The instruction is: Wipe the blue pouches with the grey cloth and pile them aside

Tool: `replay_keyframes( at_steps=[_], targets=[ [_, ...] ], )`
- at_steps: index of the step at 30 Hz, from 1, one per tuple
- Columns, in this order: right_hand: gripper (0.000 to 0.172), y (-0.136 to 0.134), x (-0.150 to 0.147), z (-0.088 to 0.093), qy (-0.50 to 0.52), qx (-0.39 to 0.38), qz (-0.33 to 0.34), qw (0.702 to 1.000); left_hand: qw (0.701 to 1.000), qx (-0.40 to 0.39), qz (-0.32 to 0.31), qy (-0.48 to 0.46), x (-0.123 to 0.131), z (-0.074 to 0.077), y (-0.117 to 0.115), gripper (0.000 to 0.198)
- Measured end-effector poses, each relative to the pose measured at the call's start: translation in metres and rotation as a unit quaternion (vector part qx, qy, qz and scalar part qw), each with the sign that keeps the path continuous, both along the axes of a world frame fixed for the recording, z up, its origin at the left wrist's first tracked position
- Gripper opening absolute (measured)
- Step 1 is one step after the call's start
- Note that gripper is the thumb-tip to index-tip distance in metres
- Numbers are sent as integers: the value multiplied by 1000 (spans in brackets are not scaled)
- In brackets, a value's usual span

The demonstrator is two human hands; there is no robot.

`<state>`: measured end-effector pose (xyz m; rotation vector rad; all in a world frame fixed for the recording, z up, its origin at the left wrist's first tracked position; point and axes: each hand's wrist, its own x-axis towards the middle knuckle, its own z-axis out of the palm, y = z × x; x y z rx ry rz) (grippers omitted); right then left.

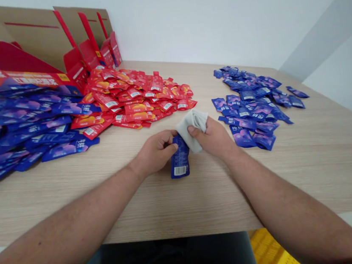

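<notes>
From my remote feed, working left to right: at far left stand red-printed cardboard cartons (40,50) with flaps open, their banner lettering too blurred for me to read. In front lies a large heap of blue sachets (25,131), then a heap of red sachets (137,102); white barcode patches show, but I can't read any brand. At centre, the left hand (155,151) is curled nearly shut, gripping the top of a blue sachet (180,159), its barcode label (180,171) facing up. The right hand (212,138) is closed around a white cloth (193,130), pressed against that sachet. Beyond lies a smaller spread of purple-blue sachets (252,105) on the wood-grain table (315,170).
</notes>
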<state>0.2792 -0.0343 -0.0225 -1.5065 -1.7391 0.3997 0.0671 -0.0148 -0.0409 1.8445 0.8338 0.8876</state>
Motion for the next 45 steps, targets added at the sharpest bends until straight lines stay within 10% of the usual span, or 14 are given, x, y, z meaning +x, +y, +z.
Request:
replay_keyframes(
  at_steps=[15, 26, 30, 34, 45],
  targets=[
    [42, -1, -1, 3, 5, -9, 24, 1000, 1000, -9, -21, -6, 1, -4, 1, 24],
    [43, -11, -10, 8, -97, -25, 55, 993, 921, -308, 82, -224, 16, -2, -5, 29],
    [28, -12, -15, 7, -174, -17, 150, 973, 914, -301, 113, -248, 15, 1, -3, 22],
    [26, -12, -16, 6, -170, 30, 64, 983, 925, -272, 122, -235, 14, 3, -3, 21],
    [25, -11, -12, 3, -166, 8, 150, 975, 916, -267, 160, -253, 14, 11, -4, 21]
  ],
)
